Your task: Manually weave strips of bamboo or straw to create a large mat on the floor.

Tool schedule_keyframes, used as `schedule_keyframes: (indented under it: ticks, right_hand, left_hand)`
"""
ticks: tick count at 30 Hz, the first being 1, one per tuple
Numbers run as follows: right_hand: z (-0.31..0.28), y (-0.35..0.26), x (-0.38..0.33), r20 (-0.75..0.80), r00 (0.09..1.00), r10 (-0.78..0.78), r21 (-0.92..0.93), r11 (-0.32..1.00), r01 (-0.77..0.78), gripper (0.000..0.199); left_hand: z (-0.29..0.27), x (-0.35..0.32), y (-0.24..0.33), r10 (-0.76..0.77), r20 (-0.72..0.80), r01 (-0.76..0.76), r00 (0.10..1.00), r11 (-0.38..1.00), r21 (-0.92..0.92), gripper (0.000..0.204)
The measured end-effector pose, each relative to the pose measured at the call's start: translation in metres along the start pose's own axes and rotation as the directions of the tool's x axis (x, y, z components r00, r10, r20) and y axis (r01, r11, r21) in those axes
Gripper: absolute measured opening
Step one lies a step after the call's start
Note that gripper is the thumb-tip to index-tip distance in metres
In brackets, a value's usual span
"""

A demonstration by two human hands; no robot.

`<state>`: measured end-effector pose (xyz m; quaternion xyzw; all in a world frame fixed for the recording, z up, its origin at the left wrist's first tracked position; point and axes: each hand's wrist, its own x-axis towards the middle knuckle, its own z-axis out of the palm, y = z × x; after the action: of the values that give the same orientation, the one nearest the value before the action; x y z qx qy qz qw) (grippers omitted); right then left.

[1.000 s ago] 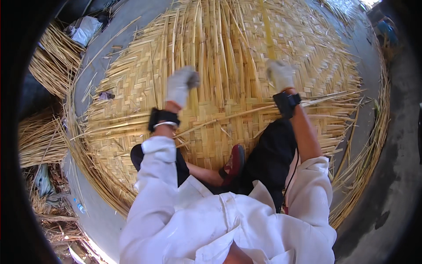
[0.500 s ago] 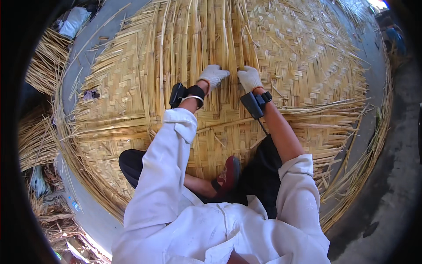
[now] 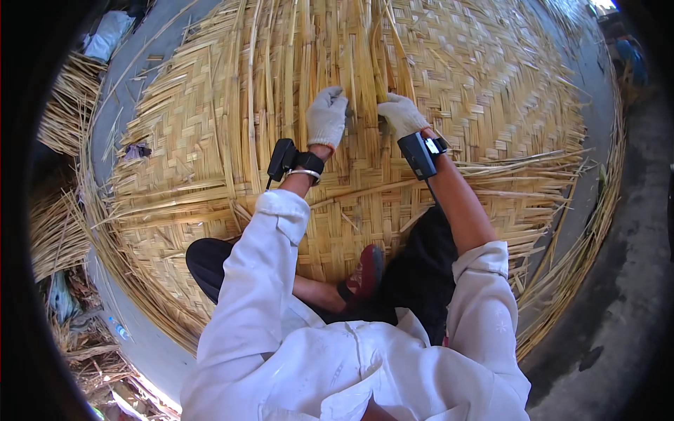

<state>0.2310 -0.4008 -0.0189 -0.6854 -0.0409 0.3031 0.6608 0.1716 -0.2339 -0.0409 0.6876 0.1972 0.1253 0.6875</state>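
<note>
A large mat (image 3: 484, 84) of flat yellow reed strips in a woven pattern spreads out in front of me. Long loose strips (image 3: 361, 70) run away from me up its middle. My left hand (image 3: 327, 116), in a white knitted glove, is closed over these strips with its fingers curled; what lies inside the fingers is hidden. My right hand (image 3: 402, 114), gloved the same way, pinches a reed strip (image 3: 380, 81) near its close end. A gap separates the hands, with several strips showing between them.
My foot in a red shoe (image 3: 366, 272) rests at the mat's near side. Reed bundles (image 3: 67, 105) lie at the left, near a pale plastic bag (image 3: 109, 35). A plastic bottle (image 3: 119, 328) lies on the grey floor (image 3: 165, 365). Loose strips cross the mat sideways.
My left hand has moved a little left and away from me, and its fingers now point forward. My right hand has shifted slightly right, its wrist turning. The gap between them is wider.
</note>
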Motion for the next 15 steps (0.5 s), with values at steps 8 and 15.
schedule_keyframes:
  ticks: [8,15]
  right_hand:
    - [-0.001,-0.053,-0.034,-0.112,0.993,-0.035,-0.034,0.999,0.031,0.028]
    - [-0.081,-0.017,-0.034,-0.474,0.879,0.040,-0.063,0.995,-0.079,0.024]
  left_hand:
    - [-0.003,-0.019,0.033,-0.276,0.447,0.163,0.851,0.947,0.276,0.029]
    - [0.020,-0.039,0.032,-0.106,0.329,0.077,0.938,0.992,0.099,0.032]
